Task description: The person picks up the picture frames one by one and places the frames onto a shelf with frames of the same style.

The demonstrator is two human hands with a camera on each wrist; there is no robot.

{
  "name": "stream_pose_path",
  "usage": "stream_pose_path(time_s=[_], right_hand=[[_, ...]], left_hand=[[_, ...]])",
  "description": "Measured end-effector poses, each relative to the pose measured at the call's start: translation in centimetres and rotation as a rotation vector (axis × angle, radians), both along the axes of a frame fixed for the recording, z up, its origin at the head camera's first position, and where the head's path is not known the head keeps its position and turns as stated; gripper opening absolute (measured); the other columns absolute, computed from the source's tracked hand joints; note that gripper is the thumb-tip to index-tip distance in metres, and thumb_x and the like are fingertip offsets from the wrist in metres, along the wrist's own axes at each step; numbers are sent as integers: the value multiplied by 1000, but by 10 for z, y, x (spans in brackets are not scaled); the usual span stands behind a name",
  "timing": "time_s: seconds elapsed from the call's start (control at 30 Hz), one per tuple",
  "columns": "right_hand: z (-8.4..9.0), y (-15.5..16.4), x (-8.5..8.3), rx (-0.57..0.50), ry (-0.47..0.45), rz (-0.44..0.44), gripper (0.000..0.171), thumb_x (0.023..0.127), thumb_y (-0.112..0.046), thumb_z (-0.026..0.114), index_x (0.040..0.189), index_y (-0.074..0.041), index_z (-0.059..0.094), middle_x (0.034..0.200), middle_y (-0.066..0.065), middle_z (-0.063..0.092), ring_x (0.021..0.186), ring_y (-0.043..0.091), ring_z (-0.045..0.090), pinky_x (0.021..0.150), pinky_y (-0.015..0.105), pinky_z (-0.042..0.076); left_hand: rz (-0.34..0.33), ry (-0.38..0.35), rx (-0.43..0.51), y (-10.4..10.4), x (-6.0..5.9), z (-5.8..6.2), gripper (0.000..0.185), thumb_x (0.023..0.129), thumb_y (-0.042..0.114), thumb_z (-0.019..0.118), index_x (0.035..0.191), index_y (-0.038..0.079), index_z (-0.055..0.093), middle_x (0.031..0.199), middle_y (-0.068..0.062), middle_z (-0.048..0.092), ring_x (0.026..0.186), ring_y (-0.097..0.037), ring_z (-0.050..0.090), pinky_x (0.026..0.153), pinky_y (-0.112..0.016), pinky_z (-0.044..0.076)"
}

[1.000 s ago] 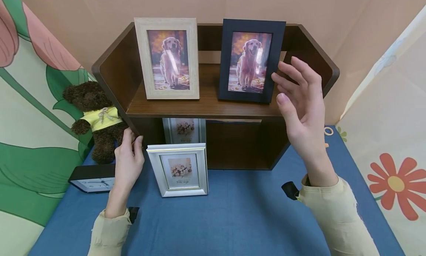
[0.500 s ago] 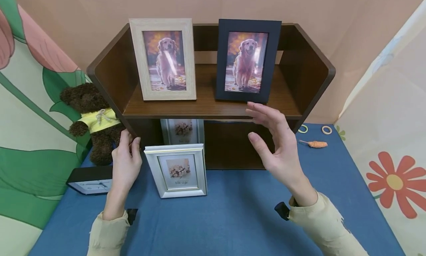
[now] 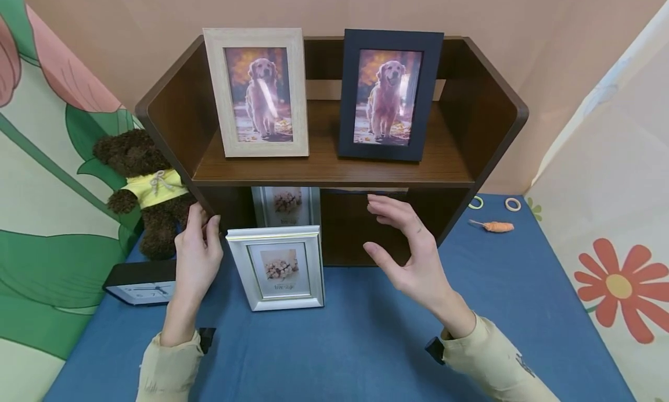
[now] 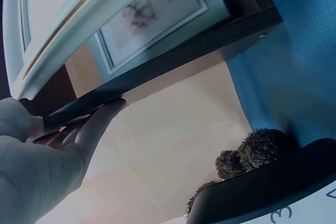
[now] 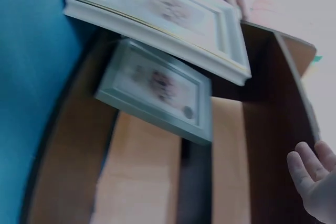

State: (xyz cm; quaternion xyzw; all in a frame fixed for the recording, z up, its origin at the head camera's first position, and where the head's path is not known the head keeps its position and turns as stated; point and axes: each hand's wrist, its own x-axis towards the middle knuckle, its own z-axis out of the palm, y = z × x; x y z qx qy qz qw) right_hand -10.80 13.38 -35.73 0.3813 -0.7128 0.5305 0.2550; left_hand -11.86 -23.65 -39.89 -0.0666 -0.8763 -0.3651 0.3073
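My left hand [image 3: 197, 254] pinches the front edge of the dark brown wooden shelf [image 3: 334, 174] at its left side panel; the left wrist view shows the thumb and fingers [image 4: 102, 124] on opposite faces of that panel. With fingers spread and nothing held, my right hand [image 3: 413, 259] hovers before the lower compartment. A silver photo frame [image 3: 282, 268] with a flower picture stands on the table in front of the shelf. Behind it, a grey-green photo frame [image 5: 163, 85] leans inside the lower compartment. Above, a cream photo frame [image 3: 304, 100] and a black photo frame [image 3: 350, 100] stand upright.
Left of the shelf, a brown teddy bear [image 3: 157, 187] in a yellow top sits behind a black clock [image 3: 141, 283]. On the blue cloth [image 3: 324, 355] at the right lie a small orange carrot-shaped item [image 3: 498, 227] and two rings, one yellow [image 3: 513, 204] and one green [image 3: 475, 208].
My right hand has come away from beside the black photo frame, moving down and left to the front of the lower compartment. My left hand keeps its grip on the shelf.
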Motion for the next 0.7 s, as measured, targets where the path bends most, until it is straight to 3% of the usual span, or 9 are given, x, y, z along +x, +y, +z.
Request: stream_pose_path(time_s=[0.13, 0.37, 0.5, 0.6, 0.7], right_hand=[[-18, -5, -3, 59, -59, 5, 57, 105, -40, 70, 144, 0, 57, 150, 19, 56, 135, 29, 57, 110, 37, 49], [-41, -8, -11, 99, -113, 49, 60, 104, -41, 71, 147, -2, 56, 155, 19, 52, 138, 30, 56, 111, 42, 49], [-52, -11, -14, 101, -128, 89, 58, 99, -18, 81, 148, -2, 55, 155, 22, 51, 137, 31, 56, 108, 45, 51], [-59, -14, -15, 116, -140, 108, 69, 88, 4, 86, 149, -3, 54, 155, 23, 51, 136, 31, 57, 106, 48, 53], [-65, -18, -15, 137, -157, 122, 76, 82, 13, 86, 149, -3, 54, 155, 22, 50, 137, 31, 56, 104, 49, 54]], left_hand=[[3, 0, 1, 1, 0, 0, 26, 110, -4, 53, 135, -10, 52, 114, -31, 72, 65, -30, 60, 56, -12, 37], [14, 4, -5, 3, 0, 0, 24, 110, -2, 53, 133, -10, 53, 101, -28, 71, 60, -25, 53, 53, -17, 35], [16, 10, -5, 2, -1, 0, 25, 110, -3, 54, 134, -11, 53, 103, -30, 72, 60, -27, 54, 53, -16, 34], [18, 7, -4, 2, -1, 0, 25, 110, -3, 53, 134, -10, 53, 107, -30, 72, 61, -29, 56, 54, -14, 35], [21, 1, 0, 2, 0, 0, 25, 110, -2, 53, 134, -10, 53, 109, -30, 73, 63, -31, 59, 56, -14, 36]])
